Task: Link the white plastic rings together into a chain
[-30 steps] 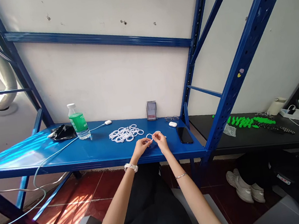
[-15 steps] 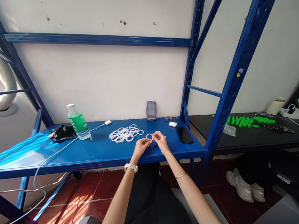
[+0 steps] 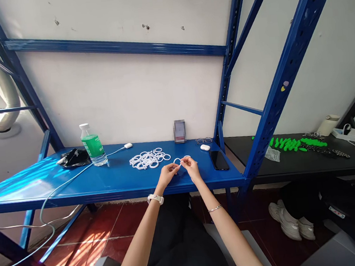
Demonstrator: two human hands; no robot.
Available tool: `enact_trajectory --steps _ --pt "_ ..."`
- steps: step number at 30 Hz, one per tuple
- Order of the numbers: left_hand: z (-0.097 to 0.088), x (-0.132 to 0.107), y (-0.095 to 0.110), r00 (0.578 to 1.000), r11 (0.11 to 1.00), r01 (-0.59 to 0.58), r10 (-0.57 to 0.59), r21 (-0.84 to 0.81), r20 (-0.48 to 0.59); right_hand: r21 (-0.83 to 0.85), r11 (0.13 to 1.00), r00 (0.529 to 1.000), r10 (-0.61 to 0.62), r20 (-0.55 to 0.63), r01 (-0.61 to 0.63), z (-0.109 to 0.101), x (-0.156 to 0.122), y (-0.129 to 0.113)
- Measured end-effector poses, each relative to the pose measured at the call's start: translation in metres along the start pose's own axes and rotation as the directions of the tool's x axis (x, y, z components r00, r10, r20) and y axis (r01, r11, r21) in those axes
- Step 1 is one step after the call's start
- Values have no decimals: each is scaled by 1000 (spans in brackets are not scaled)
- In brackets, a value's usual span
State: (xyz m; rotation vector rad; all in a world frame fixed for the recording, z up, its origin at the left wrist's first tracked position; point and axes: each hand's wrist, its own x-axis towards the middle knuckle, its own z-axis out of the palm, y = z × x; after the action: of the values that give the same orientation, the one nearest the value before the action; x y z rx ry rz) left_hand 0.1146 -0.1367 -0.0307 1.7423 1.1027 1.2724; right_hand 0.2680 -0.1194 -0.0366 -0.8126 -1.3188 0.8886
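Note:
Both of my hands meet over the front of the blue shelf [image 3: 74, 183]. My left hand [image 3: 166, 173] and my right hand [image 3: 191, 168] each pinch a small white ring [image 3: 178, 162] between fingertips, holding it just above the surface. Behind and to the left of my hands lies a pile of several white rings [image 3: 148, 158]. A white watch sits on my left wrist and a thin bracelet on my right.
A green-labelled water bottle [image 3: 92, 145] and a black bag [image 3: 73, 157] stand at the left, with a white cable [image 3: 58, 187] trailing off the edge. A black phone [image 3: 219, 160], earbud case [image 3: 205, 147] and glasses [image 3: 203, 140] lie right. Green parts [image 3: 294, 143] cover the black table.

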Motion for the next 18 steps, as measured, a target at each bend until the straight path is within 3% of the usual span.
enact_trajectory --steps 18 --pt "0 1 1 1000 998 -1 0 -66 -9 57 997 997 45 -59 -42 0 2 4"
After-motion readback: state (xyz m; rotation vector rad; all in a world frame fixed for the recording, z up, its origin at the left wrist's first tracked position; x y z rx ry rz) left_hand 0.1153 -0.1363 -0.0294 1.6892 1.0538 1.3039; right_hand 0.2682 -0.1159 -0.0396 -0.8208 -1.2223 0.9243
